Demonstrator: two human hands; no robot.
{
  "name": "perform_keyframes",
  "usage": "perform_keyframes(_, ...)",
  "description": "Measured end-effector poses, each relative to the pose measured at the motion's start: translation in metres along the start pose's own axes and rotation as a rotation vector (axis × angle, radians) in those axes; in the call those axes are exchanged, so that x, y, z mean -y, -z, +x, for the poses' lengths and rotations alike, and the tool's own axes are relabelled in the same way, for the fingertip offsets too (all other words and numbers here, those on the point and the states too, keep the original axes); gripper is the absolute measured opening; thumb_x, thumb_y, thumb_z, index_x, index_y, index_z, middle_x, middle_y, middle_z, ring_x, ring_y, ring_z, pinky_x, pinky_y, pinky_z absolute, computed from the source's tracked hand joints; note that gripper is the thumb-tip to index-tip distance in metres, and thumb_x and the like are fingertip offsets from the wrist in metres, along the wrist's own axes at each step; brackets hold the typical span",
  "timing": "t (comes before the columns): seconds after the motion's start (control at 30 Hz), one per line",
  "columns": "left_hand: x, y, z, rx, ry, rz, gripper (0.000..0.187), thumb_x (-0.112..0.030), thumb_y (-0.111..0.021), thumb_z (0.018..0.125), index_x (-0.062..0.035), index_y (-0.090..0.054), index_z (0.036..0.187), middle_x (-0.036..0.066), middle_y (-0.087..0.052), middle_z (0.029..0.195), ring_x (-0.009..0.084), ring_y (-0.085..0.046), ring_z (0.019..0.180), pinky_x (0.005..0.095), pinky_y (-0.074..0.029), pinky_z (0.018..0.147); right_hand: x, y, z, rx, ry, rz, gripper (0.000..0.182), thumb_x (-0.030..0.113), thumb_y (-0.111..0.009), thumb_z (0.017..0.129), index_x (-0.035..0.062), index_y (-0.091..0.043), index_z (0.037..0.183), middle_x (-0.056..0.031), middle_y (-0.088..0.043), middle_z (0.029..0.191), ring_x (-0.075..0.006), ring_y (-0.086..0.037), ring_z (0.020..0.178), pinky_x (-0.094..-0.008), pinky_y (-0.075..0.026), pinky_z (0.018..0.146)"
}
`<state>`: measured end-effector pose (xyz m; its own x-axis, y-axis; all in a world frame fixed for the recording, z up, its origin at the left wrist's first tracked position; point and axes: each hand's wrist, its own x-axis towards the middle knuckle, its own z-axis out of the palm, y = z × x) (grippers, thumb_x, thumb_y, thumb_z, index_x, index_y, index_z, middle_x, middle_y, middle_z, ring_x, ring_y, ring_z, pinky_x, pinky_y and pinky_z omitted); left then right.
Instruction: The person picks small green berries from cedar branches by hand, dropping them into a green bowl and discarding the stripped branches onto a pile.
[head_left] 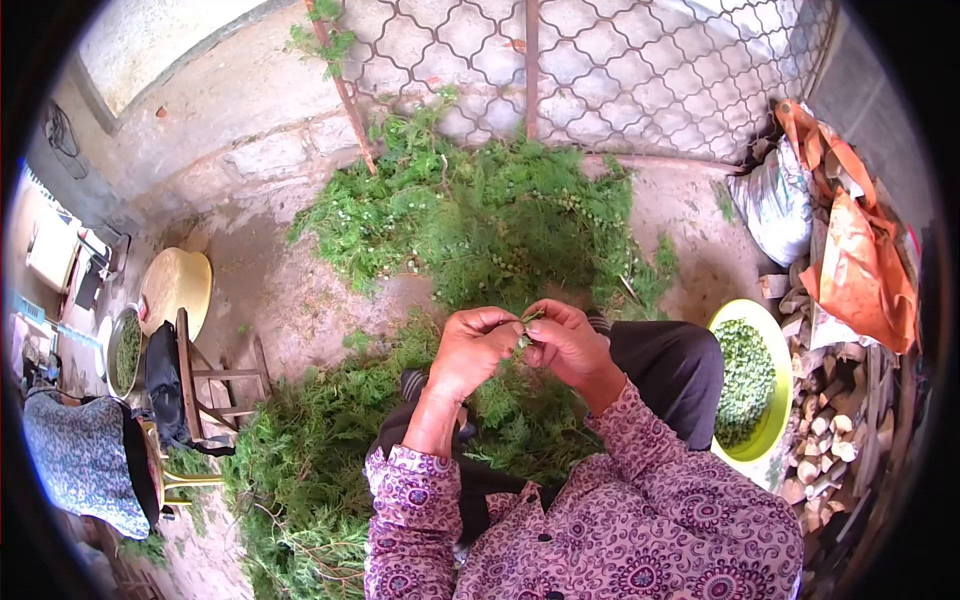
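My left hand (468, 348) and my right hand (572, 345) meet in front of my chest, thumbs and fingers pinched together. Between the fingertips is a small green sprig (530, 318), gripped from both sides; most of it is hidden by the fingers. Beyond my hands a heap of cut evergreen branches (480, 215) with small pale berries lies on the floor. More green branches (320, 450) spread around my legs and to the left. Right of my knee stands a yellow-green basin (785, 385) holding many small pale-green berries (742, 375).
A wire-mesh gate (600, 75) stands behind the heap. At right are stacked firewood (830, 440), a white sack (775, 205) and an orange bag (865, 265). On the left are a wooden stool (190, 380), a cloth-draped chair (85, 455), a tan tub (178, 285) and a bowl of greens (125, 350).
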<state>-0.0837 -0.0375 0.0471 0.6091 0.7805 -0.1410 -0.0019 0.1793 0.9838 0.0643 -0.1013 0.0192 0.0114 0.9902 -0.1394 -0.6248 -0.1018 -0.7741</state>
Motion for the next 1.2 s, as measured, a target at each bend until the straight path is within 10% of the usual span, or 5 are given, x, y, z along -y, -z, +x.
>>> perform_keyframes(0.3, 0.003, -0.003, 0.003, 0.033, 0.060, -0.453, 0.008, -0.009, -0.061, 0.077, -0.0017, -0.062, 0.080, 0.002, -0.060, 0.067, 0.0092, -0.054, 0.054, 0.0206, -0.042, 0.050, -0.003, 0.019, 0.001, 0.263, -0.182, 0.544, 0.011, 0.017, -0.047, 0.086, 0.0067, -0.052, 0.090, -0.0041, -0.057, 0.079, -0.0101, -0.050, 0.059, -0.0210, -0.039, 0.048)
perform_keyframes(0.63, 0.011, -0.006, 0.006, -0.108, -0.034, -0.235, 0.008, -0.008, -0.063, 0.077, -0.0019, -0.063, 0.082, 0.003, -0.061, 0.068, 0.0092, -0.054, 0.056, 0.0197, -0.044, 0.051, -0.004, 0.003, 0.005, 0.070, -0.069, 0.022, 0.015, 0.021, -0.053, 0.085, 0.0068, -0.052, 0.089, -0.0012, -0.054, 0.076, -0.0077, -0.047, 0.054, -0.0207, -0.035, 0.044)
perform_keyframes(0.97, 0.007, 0.003, 0.001, -0.128, -0.009, -0.619, 0.006, -0.004, -0.060, 0.077, -0.0011, -0.064, 0.080, 0.002, -0.060, 0.068, 0.0081, -0.052, 0.056, 0.0208, -0.044, 0.053, -0.011, 0.020, 0.016, 0.310, -0.195, 0.640, 0.009, 0.010, -0.049, 0.083, 0.0048, -0.052, 0.089, -0.0058, -0.054, 0.081, -0.0072, -0.041, 0.053, -0.0195, -0.035, 0.045)
perform_keyframes(1.2, 0.013, -0.001, -0.015, 0.247, -0.237, 1.098, 0.017, -0.018, -0.058, 0.070, -0.0049, -0.063, 0.079, 0.015, -0.059, 0.068, 0.0270, -0.059, 0.062, 0.0365, -0.047, 0.058, -0.006, 0.042, 0.014, 0.055, -0.078, 0.409, 0.009, 0.007, -0.047, 0.083, 0.0063, -0.051, 0.090, -0.0080, -0.053, 0.086, -0.0124, -0.050, 0.065, -0.0202, -0.040, 0.051)
